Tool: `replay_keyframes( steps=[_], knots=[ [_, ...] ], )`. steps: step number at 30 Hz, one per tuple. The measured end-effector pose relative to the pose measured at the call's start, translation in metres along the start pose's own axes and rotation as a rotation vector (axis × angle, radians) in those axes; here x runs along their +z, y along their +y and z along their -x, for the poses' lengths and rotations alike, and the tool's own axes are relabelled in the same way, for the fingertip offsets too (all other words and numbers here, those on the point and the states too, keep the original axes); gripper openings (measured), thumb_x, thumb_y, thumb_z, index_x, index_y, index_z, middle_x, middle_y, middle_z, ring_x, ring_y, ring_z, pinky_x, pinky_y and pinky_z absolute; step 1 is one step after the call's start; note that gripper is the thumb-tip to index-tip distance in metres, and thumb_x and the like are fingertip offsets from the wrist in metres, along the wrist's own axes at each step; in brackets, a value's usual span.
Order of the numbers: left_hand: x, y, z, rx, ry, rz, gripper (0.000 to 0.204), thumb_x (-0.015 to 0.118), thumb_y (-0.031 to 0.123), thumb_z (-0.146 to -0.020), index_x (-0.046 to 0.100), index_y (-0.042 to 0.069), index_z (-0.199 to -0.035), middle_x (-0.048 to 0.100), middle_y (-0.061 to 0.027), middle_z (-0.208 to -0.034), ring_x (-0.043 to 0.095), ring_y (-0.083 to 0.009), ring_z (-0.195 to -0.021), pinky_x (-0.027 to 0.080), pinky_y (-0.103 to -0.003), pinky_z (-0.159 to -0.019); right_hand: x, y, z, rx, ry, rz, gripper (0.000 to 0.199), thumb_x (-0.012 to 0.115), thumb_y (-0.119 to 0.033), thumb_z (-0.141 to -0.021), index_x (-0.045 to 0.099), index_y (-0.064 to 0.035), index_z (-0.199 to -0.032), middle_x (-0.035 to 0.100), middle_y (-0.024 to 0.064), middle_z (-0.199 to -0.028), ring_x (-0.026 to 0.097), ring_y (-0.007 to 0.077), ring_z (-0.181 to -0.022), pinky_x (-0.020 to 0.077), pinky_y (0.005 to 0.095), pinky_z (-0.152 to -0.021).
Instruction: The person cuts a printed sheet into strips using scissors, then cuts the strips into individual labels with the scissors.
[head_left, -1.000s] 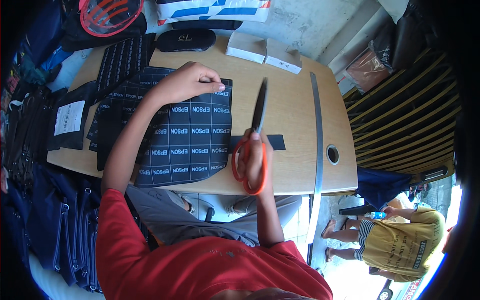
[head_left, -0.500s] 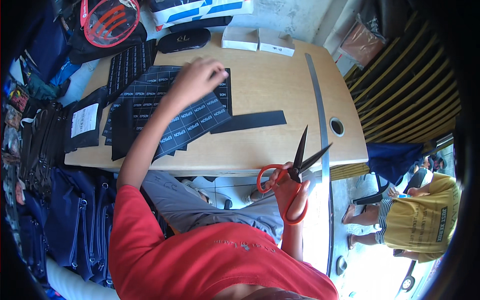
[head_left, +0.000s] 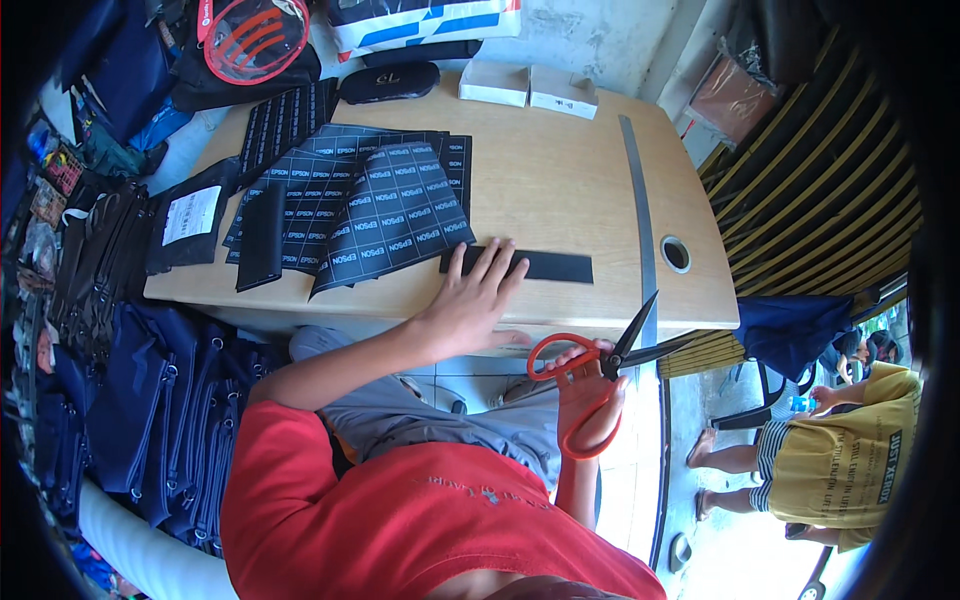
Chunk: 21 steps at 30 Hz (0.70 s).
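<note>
My left hand (head_left: 475, 305) lies with fingers spread, its fingertips on a narrow black strip (head_left: 560, 267) near the table's front edge. In my right hand (head_left: 588, 398) are large scissors (head_left: 625, 352) with red-orange handles; their dark blades stand apart, pointing right near the front edge. Left of the strip, a black sheet with a printed white grid (head_left: 400, 205) lies over several similar sheets (head_left: 310, 190). A folded plain black piece (head_left: 262, 235) rests on their left side.
A metal ruler-like strip (head_left: 640, 210) runs along the wooden table (head_left: 540, 165) at right, beside a round cable hole (head_left: 675, 254). Small white boxes (head_left: 495, 82) and a black case (head_left: 388, 83) line the back. Navy bags (head_left: 160, 400) hang at left. A person in yellow (head_left: 850, 450) stands at right.
My left hand has come down from above the printed sheets to the black strip. The top sheet lies turned differently. The scissors stay in my right hand, slightly shifted right.
</note>
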<state>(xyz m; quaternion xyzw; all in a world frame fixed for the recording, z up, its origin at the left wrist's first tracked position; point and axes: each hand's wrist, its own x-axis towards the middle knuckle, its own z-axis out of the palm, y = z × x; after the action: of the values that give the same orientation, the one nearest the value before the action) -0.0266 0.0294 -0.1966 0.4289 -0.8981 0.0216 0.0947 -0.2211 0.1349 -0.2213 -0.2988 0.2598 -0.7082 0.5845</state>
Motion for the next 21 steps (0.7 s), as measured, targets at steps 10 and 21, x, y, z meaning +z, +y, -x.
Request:
replay_keyframes(
  steps=[10, 21],
  knots=[
    [0.009, -0.006, 0.013, 0.201, 0.31, 0.068, 0.04, 0.073, 0.03, -0.08, 0.062, 0.008, -0.112, 0.055, -0.0049, -0.106, 0.051, -0.0224, -0.108, 0.037, -0.046, -0.097, 0.012, -0.007, 0.003, 0.034, -0.104, 0.077, 0.054, 0.046, -0.052, -0.096, 0.045, -0.0066, -0.125, 0.055, 0.0148, -0.103, 0.056, 0.027, -0.097, 0.0448, 0.0463, -0.088],
    [-0.032, -0.045, -0.03, -0.213, 0.309, 0.895, 0.02, 0.059, 0.018, -0.097, 0.059, -0.002, -0.094, 0.063, -0.0122, -0.073, 0.059, -0.0105, -0.064, 0.043, -0.031, -0.055, 0.02, -0.006, 0.029, 0.053, -0.117, 0.198, 0.049, 0.044, -0.047, -0.097, 0.045, -0.0067, -0.125, 0.057, 0.0153, -0.101, 0.058, 0.0269, -0.095, 0.0453, 0.0456, -0.089]
  ],
)
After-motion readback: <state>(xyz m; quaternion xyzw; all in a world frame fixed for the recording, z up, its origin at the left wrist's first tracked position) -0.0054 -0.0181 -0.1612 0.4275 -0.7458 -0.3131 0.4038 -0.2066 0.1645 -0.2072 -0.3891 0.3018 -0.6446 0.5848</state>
